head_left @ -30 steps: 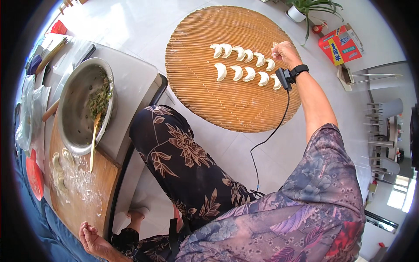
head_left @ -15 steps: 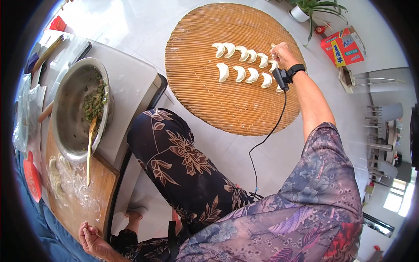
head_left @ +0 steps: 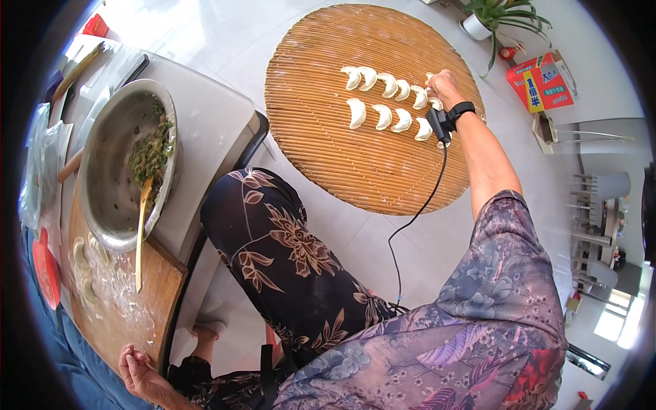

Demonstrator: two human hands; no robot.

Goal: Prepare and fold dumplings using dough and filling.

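Observation:
Crescent-shaped white dumplings lie in two rows on a large round slatted mat. My right hand reaches to the right end of the far row, its fingers closed on a dumpling that they mostly hide. A black band with a small cabled device is around that wrist and covers part of the near row. At the lower left, my left hand rests by the near edge of a floury wooden board, fingers curled in and seemingly with nothing in them.
On the table at left stands a steel bowl of green filling with a wooden spoon. Several pale dough pieces lie on the board beside a red tool. A potted plant and red box are beyond the mat.
The whole view has shifted slightly, with the mat and dumplings a little further right. My right hand stays at the far row's end; my left hand keeps its curled pose.

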